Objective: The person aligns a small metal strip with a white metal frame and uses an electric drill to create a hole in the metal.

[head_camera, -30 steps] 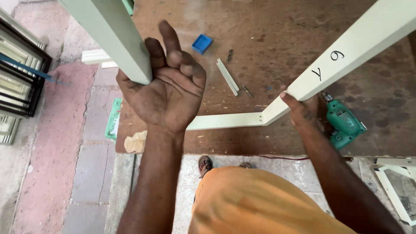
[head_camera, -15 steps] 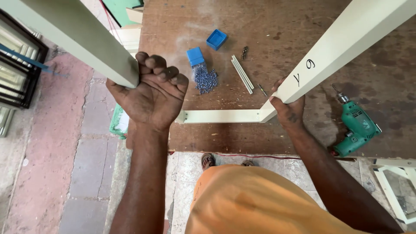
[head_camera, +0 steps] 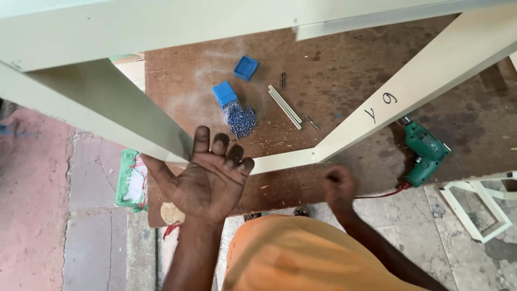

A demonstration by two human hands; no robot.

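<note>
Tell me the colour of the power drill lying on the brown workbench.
Green with a black chuck; the handheld power drill shows best in the head view, right of the frame.

We are in a small carpentry workshop, shown by a scuffed wooden workbench point(head_camera: 334, 70) holding a green electric drill point(head_camera: 425, 152), spilled screws point(head_camera: 242, 119), and a cream painted frame point(head_camera: 377, 116).

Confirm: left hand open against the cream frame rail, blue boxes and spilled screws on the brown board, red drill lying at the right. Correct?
Not quite. The head view shows the drill is green, not red; only its cord looks red. The rest holds: left hand open against the cream frame rail, blue boxes and spilled screws on the brown board.
</note>
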